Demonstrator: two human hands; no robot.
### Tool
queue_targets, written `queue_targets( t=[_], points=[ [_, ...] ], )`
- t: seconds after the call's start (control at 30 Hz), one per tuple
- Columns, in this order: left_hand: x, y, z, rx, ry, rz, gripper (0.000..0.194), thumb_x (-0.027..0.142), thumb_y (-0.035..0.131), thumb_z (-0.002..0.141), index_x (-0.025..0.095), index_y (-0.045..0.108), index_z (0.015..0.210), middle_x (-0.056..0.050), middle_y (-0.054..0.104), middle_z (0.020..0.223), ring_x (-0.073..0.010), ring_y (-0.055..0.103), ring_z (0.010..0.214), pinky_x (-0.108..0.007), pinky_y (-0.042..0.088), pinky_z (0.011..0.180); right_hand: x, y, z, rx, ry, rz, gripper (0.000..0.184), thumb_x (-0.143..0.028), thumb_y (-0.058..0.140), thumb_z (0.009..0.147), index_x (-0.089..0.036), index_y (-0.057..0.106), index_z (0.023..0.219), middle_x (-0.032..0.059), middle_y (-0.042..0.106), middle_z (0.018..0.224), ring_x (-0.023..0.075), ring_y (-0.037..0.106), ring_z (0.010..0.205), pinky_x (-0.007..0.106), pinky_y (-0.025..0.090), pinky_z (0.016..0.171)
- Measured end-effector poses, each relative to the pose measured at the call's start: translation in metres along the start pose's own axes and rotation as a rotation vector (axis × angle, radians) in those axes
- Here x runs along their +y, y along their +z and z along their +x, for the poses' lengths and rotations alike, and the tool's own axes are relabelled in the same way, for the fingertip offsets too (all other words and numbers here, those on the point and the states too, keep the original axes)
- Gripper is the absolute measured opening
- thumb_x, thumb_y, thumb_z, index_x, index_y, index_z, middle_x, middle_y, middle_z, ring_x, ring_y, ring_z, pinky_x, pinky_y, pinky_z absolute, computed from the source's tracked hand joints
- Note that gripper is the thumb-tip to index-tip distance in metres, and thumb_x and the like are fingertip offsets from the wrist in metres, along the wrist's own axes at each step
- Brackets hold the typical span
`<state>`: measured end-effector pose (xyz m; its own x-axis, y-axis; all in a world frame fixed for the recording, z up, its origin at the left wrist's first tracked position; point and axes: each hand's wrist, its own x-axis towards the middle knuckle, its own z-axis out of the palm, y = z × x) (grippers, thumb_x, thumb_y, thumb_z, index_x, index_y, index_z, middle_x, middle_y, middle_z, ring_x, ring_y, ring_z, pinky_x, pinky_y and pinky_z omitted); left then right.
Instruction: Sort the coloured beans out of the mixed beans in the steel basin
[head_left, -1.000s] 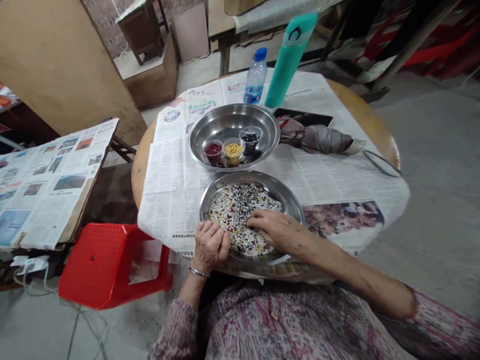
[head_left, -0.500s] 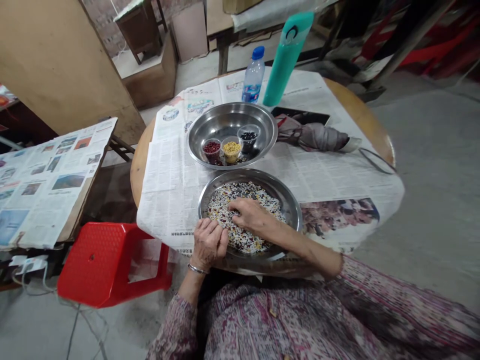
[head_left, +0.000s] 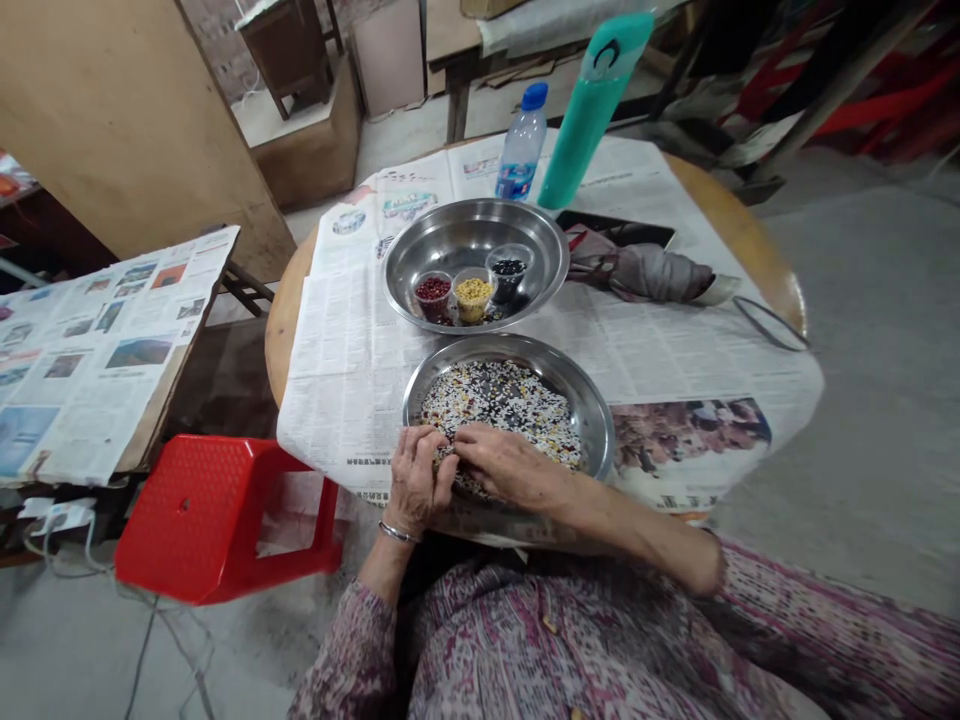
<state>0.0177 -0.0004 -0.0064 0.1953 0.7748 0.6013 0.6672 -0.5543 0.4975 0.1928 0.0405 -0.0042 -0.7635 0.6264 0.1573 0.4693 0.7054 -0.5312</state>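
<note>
Head view. I have mixed white, black, yellow and red grains (head_left: 525, 400) in a shallow round steel basin (head_left: 600, 425) at the near edge of the newspaper-covered wooden table (head_left: 322, 370). Left hand (head_left: 415, 482): fingers curled, at basin's near-left rim. Right hand (head_left: 511, 464): fingers bent, tips close beside the left's; can't tell if either pinches grains. Beyond: second steel basin (head_left: 450, 235), plastic cups (head_left: 472, 296) inside.

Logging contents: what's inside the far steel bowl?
In the bowl: three clear cups with red grains, yellow grains and black grains, plus loose dark bits. Floor beneath cups: hidden.
</note>
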Motion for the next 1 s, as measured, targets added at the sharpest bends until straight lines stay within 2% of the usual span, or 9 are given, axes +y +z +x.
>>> queue_targets(
  t=[0.2,0.3,0.4,0.5,0.57,0.73,0.8,0.87,1.0],
  points=[
    [0.001,0.0,0.002,0.0,-0.009,0.006,0.009,0.019,0.047,0.096,0.017,0.055,0.095,-0.008,0.061,0.093,-0.0193,0.057,0.092,-0.037,0.05,0.086,0.023,-0.029,-0.013,0.131,0.11,-0.286,0.019,-0.006,0.056,0.08,-0.02,0.067,0.088,0.0079,0.067,0.095,0.023,0.057,0.096,0.032,0.05,0.074],
    [0.002,0.0,0.002,-0.003,-0.017,0.024,0.006,0.017,0.049,0.095,0.018,0.055,0.095,-0.008,0.061,0.093,-0.0193,0.058,0.093,-0.037,0.051,0.087,0.029,-0.038,-0.025,0.31,0.151,-0.289,0.022,-0.006,0.053,0.082,-0.019,0.067,0.092,0.0086,0.068,0.102,0.0238,0.058,0.1,0.035,0.052,0.084],
    [0.008,-0.004,0.006,-0.046,-0.039,0.056,0.004,0.017,0.053,0.094,0.018,0.055,0.096,-0.007,0.06,0.095,-0.0196,0.058,0.095,-0.037,0.052,0.088,0.033,-0.035,-0.038,0.449,0.187,-0.22,0.026,-0.007,0.048,0.085,-0.018,0.067,0.098,0.0087,0.067,0.104,0.0222,0.061,0.099,0.036,0.053,0.09],
    [0.02,-0.009,0.017,-0.198,-0.065,0.146,0.011,0.017,0.053,0.094,0.02,0.056,0.104,-0.008,0.06,0.104,-0.0213,0.057,0.102,-0.039,0.051,0.094,0.034,-0.026,-0.047,0.528,0.24,-0.149,0.033,-0.006,0.044,0.084,-0.018,0.065,0.107,0.0088,0.067,0.109,0.0211,0.064,0.101,0.036,0.054,0.092],
    [0.027,-0.008,0.031,-0.341,-0.066,0.211,0.024,0.017,0.056,0.092,0.021,0.054,0.116,-0.009,0.059,0.117,-0.0233,0.055,0.111,-0.041,0.05,0.099,0.033,-0.019,-0.05,0.567,0.269,-0.107,0.039,-0.004,0.041,0.084,-0.019,0.062,0.113,0.0081,0.066,0.112,0.0203,0.065,0.104,0.036,0.054,0.093],
    [0.029,0.015,0.073,-0.66,-0.057,0.332,0.063,0.025,0.071,0.082,0.024,0.041,0.137,-0.011,0.043,0.145,-0.0306,0.042,0.131,-0.05,0.044,0.106,0.031,-0.011,-0.05,0.69,0.322,-0.09,0.042,-0.003,0.039,0.083,-0.017,0.061,0.116,0.0107,0.066,0.113,0.0225,0.064,0.107,0.039,0.053,0.096],
    [0.025,0.03,0.086,-0.749,-0.06,0.332,0.058,0.025,0.072,0.08,0.023,0.048,0.133,-0.011,0.048,0.139,-0.0305,0.046,0.126,-0.047,0.047,0.103,0.03,-0.011,-0.049,0.72,0.318,-0.093,0.042,-0.003,0.038,0.083,-0.016,0.062,0.115,0.0122,0.066,0.113,0.0235,0.064,0.106,0.04,0.053,0.095],
    [0.021,0.043,0.093,-0.802,-0.049,0.285,0.04,0.015,0.065,0.083,0.02,0.057,0.122,-0.01,0.056,0.124,-0.0259,0.054,0.114,-0.041,0.05,0.098,0.029,-0.012,-0.049,0.738,0.303,-0.079,0.04,-0.003,0.039,0.084,-0.015,0.062,0.114,0.0126,0.067,0.111,0.0237,0.065,0.104,0.04,0.054,0.093],
    [0.021,0.056,0.096,-0.761,-0.098,0.173,0.027,0.0,0.054,0.082,0.015,0.067,0.1,-0.008,0.067,0.099,-0.0205,0.063,0.097,-0.034,0.052,0.095,0.025,-0.015,-0.05,0.782,0.306,-0.042,0.037,-0.005,0.039,0.086,-0.016,0.063,0.111,0.0122,0.068,0.107,0.0239,0.065,0.101,0.04,0.054,0.092]
  ],
)
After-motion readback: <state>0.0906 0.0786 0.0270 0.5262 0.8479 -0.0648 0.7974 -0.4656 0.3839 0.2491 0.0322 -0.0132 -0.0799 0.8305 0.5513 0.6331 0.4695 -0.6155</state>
